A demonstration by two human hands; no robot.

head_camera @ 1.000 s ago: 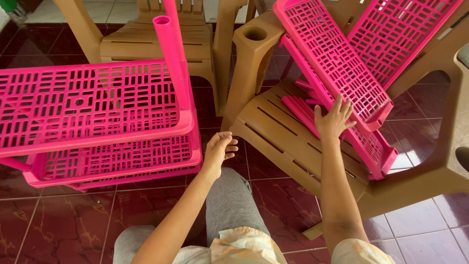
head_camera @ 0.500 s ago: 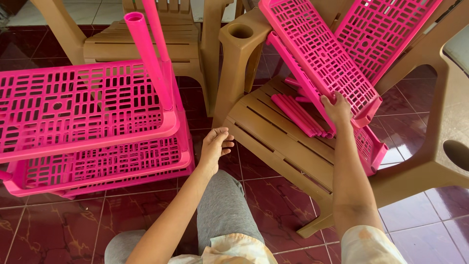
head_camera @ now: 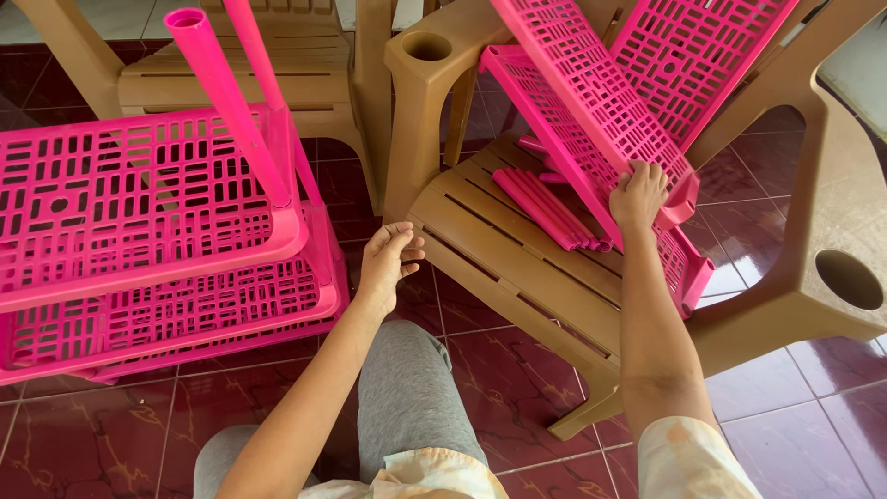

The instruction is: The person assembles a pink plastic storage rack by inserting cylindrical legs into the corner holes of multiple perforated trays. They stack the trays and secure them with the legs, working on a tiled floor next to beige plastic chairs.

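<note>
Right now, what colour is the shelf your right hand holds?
Bright pink, seen in the head view: the slotted shelf under the right hand.

Open floor (head_camera: 443, 305) between our pink shelf rack (head_camera: 157, 240) and the tan chair (head_camera: 517, 249) gives our left hand (head_camera: 388, 259) room. Leaning pink trays (head_camera: 591, 92) crowd the seat; pink tubes (head_camera: 545, 208) fill its slats beside our right hand (head_camera: 637, 196).

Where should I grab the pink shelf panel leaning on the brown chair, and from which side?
Probably by the solid rim along its lower end, coming from below and in front. The pink shelf panel tilts back against the brown chair, so that end faces you. The right hand already grips there; the grid middle offers only thin bars.
</note>
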